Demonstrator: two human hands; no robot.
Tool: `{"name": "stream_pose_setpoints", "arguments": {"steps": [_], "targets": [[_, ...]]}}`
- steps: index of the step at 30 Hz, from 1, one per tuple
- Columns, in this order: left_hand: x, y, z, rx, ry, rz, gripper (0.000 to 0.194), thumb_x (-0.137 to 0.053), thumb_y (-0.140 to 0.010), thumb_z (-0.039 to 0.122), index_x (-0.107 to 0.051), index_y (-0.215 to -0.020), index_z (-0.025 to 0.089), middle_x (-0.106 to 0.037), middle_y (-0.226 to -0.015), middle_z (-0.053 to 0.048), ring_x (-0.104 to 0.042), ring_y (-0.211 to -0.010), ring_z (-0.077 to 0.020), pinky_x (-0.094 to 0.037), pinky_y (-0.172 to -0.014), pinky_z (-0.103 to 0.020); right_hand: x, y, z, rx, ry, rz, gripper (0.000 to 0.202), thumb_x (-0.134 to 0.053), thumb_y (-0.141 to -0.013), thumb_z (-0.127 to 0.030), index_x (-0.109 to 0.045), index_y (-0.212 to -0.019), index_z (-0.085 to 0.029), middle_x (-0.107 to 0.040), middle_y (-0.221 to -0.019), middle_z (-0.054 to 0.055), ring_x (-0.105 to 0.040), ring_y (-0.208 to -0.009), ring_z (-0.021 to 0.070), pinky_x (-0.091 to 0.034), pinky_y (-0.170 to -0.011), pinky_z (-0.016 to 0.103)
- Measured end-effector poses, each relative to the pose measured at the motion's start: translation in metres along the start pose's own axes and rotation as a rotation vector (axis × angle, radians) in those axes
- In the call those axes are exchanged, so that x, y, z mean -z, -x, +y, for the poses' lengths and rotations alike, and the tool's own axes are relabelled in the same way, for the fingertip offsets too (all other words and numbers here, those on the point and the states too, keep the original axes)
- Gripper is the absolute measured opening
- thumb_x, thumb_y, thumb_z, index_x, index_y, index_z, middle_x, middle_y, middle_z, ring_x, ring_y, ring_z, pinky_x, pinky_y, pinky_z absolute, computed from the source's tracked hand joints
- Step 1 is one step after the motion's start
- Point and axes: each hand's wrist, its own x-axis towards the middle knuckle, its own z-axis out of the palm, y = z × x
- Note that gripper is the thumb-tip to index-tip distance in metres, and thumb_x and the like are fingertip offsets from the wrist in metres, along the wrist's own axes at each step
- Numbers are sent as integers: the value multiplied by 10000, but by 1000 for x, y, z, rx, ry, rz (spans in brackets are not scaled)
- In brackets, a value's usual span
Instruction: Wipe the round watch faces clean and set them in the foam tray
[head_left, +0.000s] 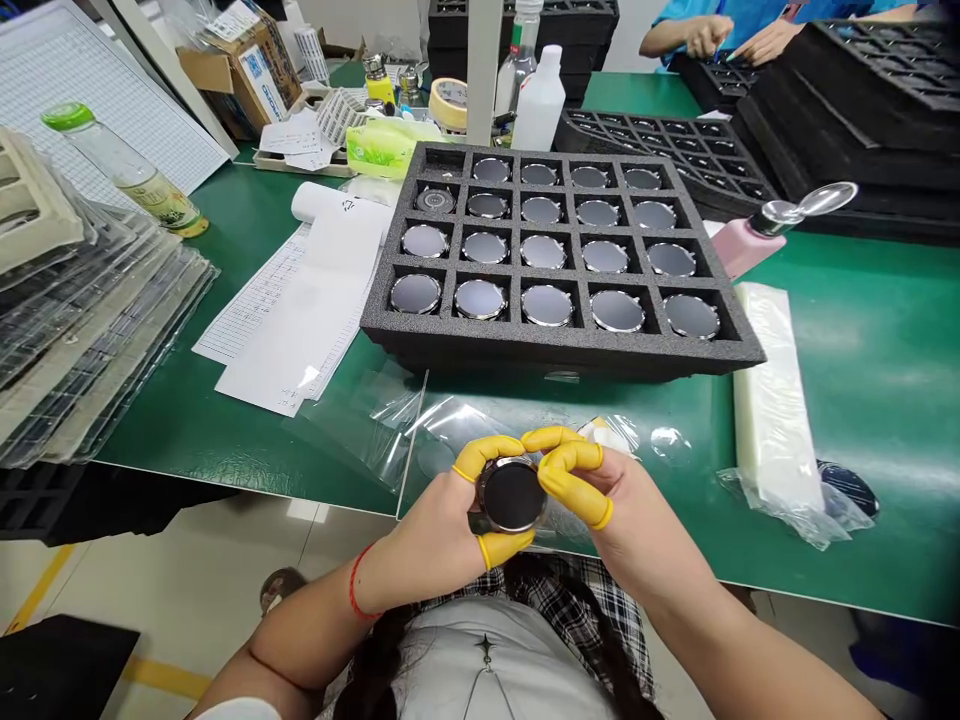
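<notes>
A round watch head (514, 494) with a black face and shiny metal rim is in front of my body, face up. My left hand (457, 515) is closed around its left side, yellow finger cots on the fingertips above and below it. My right hand (592, 480), also in yellow finger cots, pinches at the upper right of the rim; whether a thin film lies between these fingertips I cannot make out. Just beyond stands a black foam tray (570, 345) with several similar watch heads in its compartments. The compartment at its far left corner holds no watch head.
Clear plastic film (375, 420) and white papers (307, 300) lie left of centre. Stacked trays (97, 330) and a green-capped bottle (124, 170) are at left. A wrapped white pack (772, 390) and pink bottle (750, 240) stand right. Behind, a co-worker's hands (735, 42) work over another tray.
</notes>
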Motion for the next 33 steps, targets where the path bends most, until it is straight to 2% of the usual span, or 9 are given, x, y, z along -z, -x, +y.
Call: {"name": "stream_pose_setpoints", "arguments": {"steps": [13, 21, 28, 33], "targets": [[2, 5, 0, 31, -62, -9, 530, -726, -787, 228, -487, -1257, 287, -653, -1150, -35, -665, -923, -194, -542, -808, -302, -2, 3, -2, 16, 82, 20, 266, -759, -738, -439, -654, -643, -213, -669, -1033, 34, -650, -813, 174, -579, -628, 278], [3, 6, -2, 41, -30, -39, 540, -729, -796, 249, -466, -1267, 285, -643, -1169, -39, -674, -932, -195, -549, -813, -299, -2, 6, 1, 8, 23, -10, 186, -773, -745, -369, -678, -678, -224, -645, -1030, 9, -637, -785, 146, -568, -631, 258], [2, 9, -1, 11, -38, -26, 547, -727, -797, 226, -462, -1272, 285, -631, -1189, -43, -663, -964, -204, -537, -867, -325, 0, 8, 5, 30, 49, -12, 175, -747, -773, -361, -678, -686, -226, -661, -1049, 18, -640, -855, 176, -568, -653, 279], [1, 11, -1, 26, -14, -45, 527, -719, -808, 224, -459, -1262, 285, -622, -1183, -37, -661, -932, -183, -546, -818, -296, -2, 12, 2, 8, 16, -21, 156, -748, -774, -327, -676, -690, -218, -643, -1055, 19, -630, -838, 163, -564, -645, 259]]}}
